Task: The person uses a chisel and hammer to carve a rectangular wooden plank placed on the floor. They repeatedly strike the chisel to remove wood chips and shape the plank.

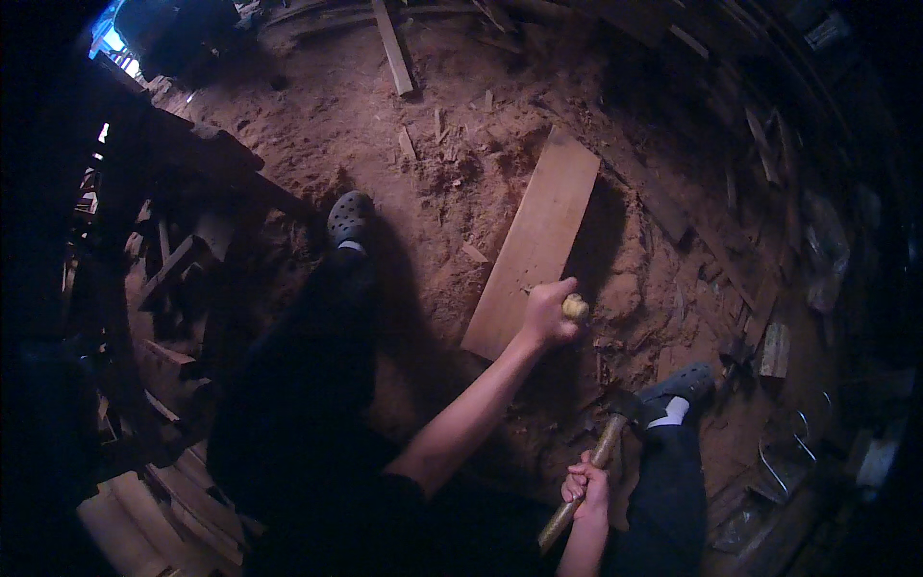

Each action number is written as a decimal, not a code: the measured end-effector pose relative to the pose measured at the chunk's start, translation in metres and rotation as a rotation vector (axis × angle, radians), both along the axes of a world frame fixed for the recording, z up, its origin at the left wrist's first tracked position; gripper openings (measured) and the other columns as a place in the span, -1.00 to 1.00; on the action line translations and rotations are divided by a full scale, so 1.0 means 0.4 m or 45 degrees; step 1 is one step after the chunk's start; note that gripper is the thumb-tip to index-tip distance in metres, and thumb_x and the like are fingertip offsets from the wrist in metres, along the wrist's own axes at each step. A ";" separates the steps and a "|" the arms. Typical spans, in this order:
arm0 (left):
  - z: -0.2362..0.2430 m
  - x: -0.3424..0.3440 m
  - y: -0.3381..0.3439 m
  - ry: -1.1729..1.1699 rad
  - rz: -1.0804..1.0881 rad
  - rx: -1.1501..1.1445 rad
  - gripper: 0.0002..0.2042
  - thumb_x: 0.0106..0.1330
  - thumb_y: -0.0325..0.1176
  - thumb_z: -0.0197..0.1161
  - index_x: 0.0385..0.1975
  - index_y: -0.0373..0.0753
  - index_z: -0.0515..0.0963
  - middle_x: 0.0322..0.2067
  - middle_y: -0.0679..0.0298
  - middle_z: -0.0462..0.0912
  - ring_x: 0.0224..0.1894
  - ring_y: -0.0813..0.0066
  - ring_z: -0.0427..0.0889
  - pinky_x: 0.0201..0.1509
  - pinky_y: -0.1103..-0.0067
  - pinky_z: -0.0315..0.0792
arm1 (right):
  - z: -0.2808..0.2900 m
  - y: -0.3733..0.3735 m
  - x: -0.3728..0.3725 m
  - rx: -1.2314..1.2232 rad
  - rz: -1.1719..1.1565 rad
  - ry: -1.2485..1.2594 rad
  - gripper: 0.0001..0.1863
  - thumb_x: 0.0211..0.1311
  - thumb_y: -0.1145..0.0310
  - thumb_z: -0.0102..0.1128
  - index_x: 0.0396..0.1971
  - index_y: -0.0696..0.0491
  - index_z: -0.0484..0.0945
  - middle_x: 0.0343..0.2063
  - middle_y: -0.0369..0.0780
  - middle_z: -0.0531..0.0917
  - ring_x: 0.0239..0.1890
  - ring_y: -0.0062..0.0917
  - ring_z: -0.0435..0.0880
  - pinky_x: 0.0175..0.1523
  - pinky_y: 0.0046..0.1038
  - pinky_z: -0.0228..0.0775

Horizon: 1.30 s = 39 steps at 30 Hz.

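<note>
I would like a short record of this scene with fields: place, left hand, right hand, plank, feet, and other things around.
place: dim workshop with a reddish dirt floor
left hand: left hand grips a round wooden handle at the near end of the plank
right hand: right hand holds a hammer by its wooden shaft, head up
plank: pale wooden plank lies on the dirt, slanting away
feet: dark clogs, left and right
around: stacked timber to the left, wood scraps to the right

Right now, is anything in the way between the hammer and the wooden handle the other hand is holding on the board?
Nothing visible. The hammer in the right hand is low, and only bare dirt lies between it and the wooden handle gripped by the left hand at the board.
</note>
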<state>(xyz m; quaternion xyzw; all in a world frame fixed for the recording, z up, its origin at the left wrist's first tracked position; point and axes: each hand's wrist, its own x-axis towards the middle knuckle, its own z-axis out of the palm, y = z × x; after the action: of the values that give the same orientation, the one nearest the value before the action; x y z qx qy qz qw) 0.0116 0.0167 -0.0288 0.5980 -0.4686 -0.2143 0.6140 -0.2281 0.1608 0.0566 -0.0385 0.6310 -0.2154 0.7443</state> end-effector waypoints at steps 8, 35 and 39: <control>-0.001 -0.030 0.029 -0.182 -0.148 -0.224 -0.61 -0.49 -0.26 0.26 -0.55 -0.26 0.39 -0.60 0.04 0.45 -0.47 0.00 0.46 -0.46 0.36 0.34 | -0.041 0.016 0.002 0.116 -0.045 -0.105 -0.83 -0.07 0.54 -0.06 -0.60 -0.09 0.24 -0.86 -0.43 0.17 -0.91 -0.69 0.13 -0.79 -0.57 0.07; 0.103 -0.018 0.039 0.056 -0.360 0.065 -0.66 -0.26 -0.46 0.33 -0.44 -0.31 0.37 -0.53 0.08 0.44 -0.46 0.18 0.48 -0.40 0.43 0.33 | -0.090 0.018 0.008 0.186 0.131 -0.082 -0.72 -0.13 0.46 0.07 -0.82 -0.10 0.18 -0.87 -0.44 0.15 -0.88 -0.68 0.13 -0.72 -0.53 0.03; 0.067 -0.039 0.032 -0.189 -0.387 -0.193 -0.72 -0.31 -0.46 0.24 -0.53 -0.28 0.34 -0.59 0.08 0.39 -0.50 0.04 0.40 -0.45 0.37 0.29 | -0.093 0.023 -0.001 0.171 0.087 -0.097 -0.72 -0.13 0.49 0.08 -0.78 -0.11 0.18 -0.87 -0.46 0.17 -0.90 -0.68 0.14 -0.75 -0.53 0.04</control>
<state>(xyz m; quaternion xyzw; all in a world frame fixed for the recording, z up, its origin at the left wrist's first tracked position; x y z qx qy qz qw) -0.0041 0.0293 -0.0018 0.4864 -0.6123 -0.2240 0.5816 -0.2286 0.1699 0.0194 -0.0019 0.6136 -0.1484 0.7755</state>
